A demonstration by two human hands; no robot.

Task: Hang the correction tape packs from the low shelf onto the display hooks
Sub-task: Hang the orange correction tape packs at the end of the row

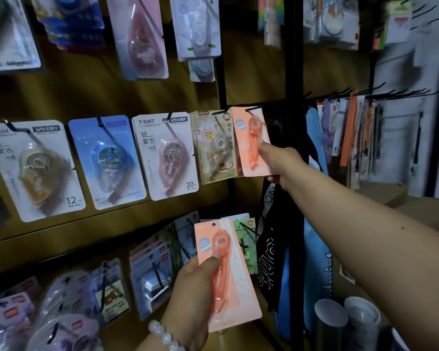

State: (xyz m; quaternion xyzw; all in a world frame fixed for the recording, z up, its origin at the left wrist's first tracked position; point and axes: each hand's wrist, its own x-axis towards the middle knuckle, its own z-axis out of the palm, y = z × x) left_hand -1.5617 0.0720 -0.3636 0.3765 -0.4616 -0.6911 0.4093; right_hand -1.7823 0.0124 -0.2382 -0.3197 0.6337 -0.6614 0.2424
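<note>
The right hand [276, 160] is pinching the lower right edge of an orange pack [251, 141] hanging on a black hook [254, 108] — just right of the cat-print pack [214, 145]. Below that hook, the left hand [195, 287] is gripping a second orange pack [230, 272], its edges clear of neighbours.

Right hand [276, 160] holds a pack [251, 141] on the end hook [254, 108]. Cat-print pack [214, 146] hangs just left. Left hand [195, 287] holds a second pack [226, 272] below.
</note>
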